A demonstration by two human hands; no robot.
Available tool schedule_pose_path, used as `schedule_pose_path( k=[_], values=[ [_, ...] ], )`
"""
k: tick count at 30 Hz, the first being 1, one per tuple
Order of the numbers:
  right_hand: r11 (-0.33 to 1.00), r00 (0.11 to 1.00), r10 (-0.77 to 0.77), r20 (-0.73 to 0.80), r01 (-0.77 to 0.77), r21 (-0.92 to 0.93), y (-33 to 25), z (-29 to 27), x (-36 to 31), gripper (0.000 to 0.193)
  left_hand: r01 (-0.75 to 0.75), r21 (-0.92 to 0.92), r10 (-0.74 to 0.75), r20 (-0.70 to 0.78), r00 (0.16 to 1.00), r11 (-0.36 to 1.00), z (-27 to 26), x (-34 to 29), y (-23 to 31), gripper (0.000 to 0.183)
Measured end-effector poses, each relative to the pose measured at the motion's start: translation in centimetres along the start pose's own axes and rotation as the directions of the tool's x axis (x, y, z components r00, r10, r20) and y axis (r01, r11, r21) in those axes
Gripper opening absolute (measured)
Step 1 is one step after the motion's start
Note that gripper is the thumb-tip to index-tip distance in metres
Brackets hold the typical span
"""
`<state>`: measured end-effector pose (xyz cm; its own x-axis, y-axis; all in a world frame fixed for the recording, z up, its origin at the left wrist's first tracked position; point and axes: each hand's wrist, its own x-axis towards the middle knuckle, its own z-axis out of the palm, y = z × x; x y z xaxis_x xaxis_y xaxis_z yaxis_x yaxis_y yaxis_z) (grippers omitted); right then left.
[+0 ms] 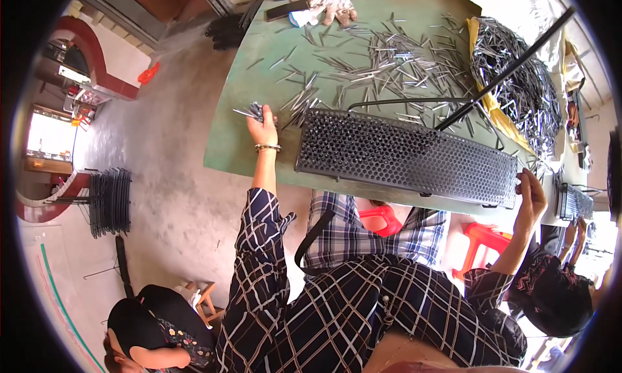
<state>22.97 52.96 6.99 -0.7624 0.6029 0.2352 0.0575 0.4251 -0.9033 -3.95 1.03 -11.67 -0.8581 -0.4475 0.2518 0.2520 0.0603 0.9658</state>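
My left hand [264, 128] is closed around a small bunch of thin metal rods [249, 111] over the table's left part. In front of me stands a long black perforated metal rack [408, 156], its face full of round holes. At the rack's right end my right hand [532, 197] has its fingertips pinched together against the edge. What lies between those fingertips is too small to tell. Many more loose metal rods [389, 55] are strewn over the green tabletop [249, 81] behind the rack.
A yellow-edged sack [518, 81] heaped with dark metal rods lies at the back right. A black bar [508, 68] slants up from behind the rack. Work gloves [339, 10] lie at the far edge. Red stools [483, 243] stand below; other people sit left and right.
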Motion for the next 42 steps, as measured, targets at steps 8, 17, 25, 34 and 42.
schedule_pose_path(
  k=[8, 17, 25, 34, 42],
  values=[
    [0.99, 0.99, 0.056, 0.131, -0.072, 0.121, -2.4, 2.8, -3.7, 0.023, 0.277, -0.179, -0.212, 0.314, 0.926, 0.944, 3.2, -1.5, 14.4, 0.011],
    [0.799, 0.605, -0.044, 0.795, -0.456, 0.391, -5.0, 14.3, -5.7, 0.042, 0.851, 0.134, -0.362, 0.929, 0.07, 0.508, 7.7, -21.6, 23.4, 0.018],
    [0.666, 0.451, -0.021, 0.892, -0.659, 0.349, -1.1, 13.1, -6.3, 0.021, 0.868, 0.355, -0.371, 0.902, -0.221, 0.348, 8.9, -26.4, 20.5, 0.025],
    [0.843, 0.672, 0.114, 0.732, -0.455, 0.286, -0.2, 13.0, -5.6, 0.02, 0.832, 0.264, -0.414, 0.909, -0.045, 0.489, 8.1, -27.1, 16.6, 0.024],
    [0.942, 0.558, 0.103, 0.824, -0.32, 0.098, -1.3, 13.8, -6.3, 0.021, 0.93, 0.082, -0.527, 0.84, 0.128, 0.357, 7.4, -26.9, 14.5, 0.035]
  ],
)
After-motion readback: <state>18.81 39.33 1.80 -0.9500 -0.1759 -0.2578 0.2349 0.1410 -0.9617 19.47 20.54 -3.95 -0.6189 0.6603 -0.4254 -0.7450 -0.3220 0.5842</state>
